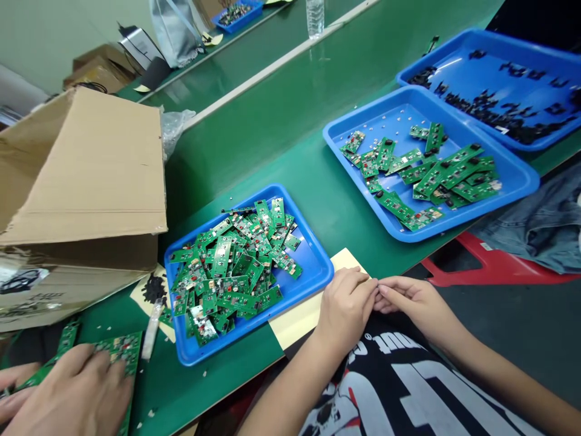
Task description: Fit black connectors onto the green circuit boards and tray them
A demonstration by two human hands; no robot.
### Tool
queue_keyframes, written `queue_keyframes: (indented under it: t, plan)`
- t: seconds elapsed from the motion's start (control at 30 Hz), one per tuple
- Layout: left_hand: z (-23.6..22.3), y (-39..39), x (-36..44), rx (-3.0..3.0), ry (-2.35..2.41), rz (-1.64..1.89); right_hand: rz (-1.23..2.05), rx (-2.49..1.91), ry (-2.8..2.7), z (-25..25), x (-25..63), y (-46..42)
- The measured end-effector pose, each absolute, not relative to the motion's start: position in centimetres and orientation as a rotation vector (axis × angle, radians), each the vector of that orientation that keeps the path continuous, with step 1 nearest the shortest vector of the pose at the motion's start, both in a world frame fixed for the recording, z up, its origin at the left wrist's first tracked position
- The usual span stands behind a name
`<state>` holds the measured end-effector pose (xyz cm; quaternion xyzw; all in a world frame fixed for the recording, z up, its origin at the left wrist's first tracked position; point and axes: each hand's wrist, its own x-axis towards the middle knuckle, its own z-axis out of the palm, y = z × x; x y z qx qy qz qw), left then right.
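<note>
Black shirt (390, 387) spreads between my forearms. My left hand (347, 303) and right hand (403, 297) meet at the fingertips, fingers curled; how tightly each closes, or on what, I cannot tell. Yellow paper (297, 321) lies beside my left hand. Green boards (222, 254) fill the near tray (315, 266); more lie in the middle tray (515, 172), beyond my right hand.

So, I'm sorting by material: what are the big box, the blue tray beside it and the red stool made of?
Box: dull brown cardboard, from its creased flap and rough edges.
Blue tray: probably moulded plastic, slightly glossy, with rounded corners.
Red stool: likely smooth plastic too, from its rounded cut-out, though partly hidden.
</note>
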<state>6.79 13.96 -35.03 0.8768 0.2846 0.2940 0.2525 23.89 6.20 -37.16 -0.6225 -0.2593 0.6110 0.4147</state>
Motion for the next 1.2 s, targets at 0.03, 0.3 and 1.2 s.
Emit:
queue_keyframes:
  t: [0.03, 0.3, 1.2]
  plan:
    - [-35.0, 13.9, 6.8, 2.385, 0.770, 0.812, 1.541, -1.565, -0.655, -37.2, 23.9, 6.2]
    - [-34.5, 13.8, 7.0, 2.377, 0.800, 0.764, 1.535, -1.609, -0.715, -36.7, 24.4, 6.5]
    - [-23.0, 15.6, -2.0, 1.781, 0.903, 1.083, 1.359, -2.171, -1.341, -35.5, 25.3, 9.4]
